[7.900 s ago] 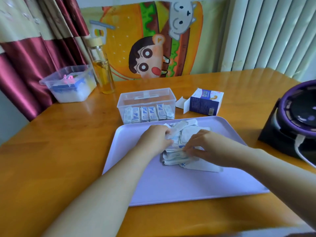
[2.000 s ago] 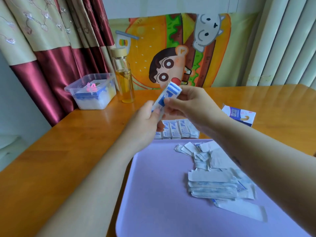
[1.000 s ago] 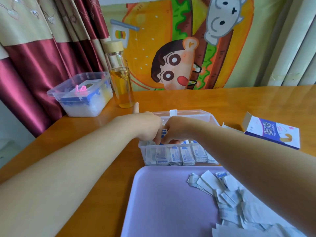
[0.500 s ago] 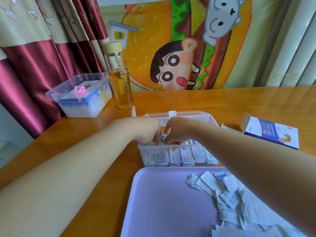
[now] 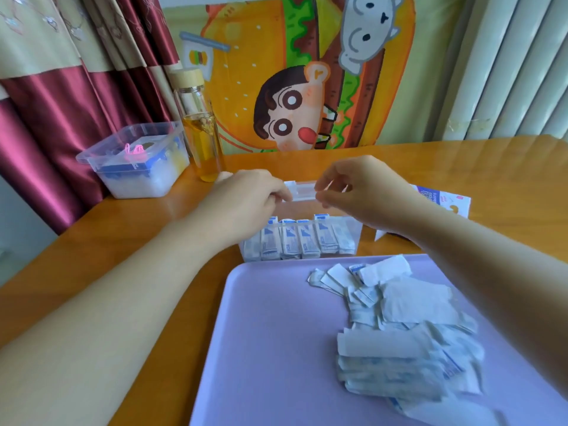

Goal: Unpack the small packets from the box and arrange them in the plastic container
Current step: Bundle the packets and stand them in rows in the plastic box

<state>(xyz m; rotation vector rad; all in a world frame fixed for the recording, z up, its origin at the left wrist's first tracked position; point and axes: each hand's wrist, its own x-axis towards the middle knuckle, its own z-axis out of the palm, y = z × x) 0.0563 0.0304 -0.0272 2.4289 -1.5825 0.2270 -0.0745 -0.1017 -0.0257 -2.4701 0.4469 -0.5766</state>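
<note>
Left hand [image 5: 246,199] and right hand [image 5: 364,192] hovered above the far plastic container [image 5: 353,230], fingers loosely curled, apparently empty. Packets [image 5: 295,241] stood upright inside. Loose packets [image 5: 399,348], heaped on the near tray [image 5: 270,348], looked light and floppy; best pinched by their edges.

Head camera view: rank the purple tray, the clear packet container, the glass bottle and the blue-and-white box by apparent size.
purple tray
clear packet container
glass bottle
blue-and-white box
The right arm hides part of the box, so its rank against the bottle is unsure.
</note>
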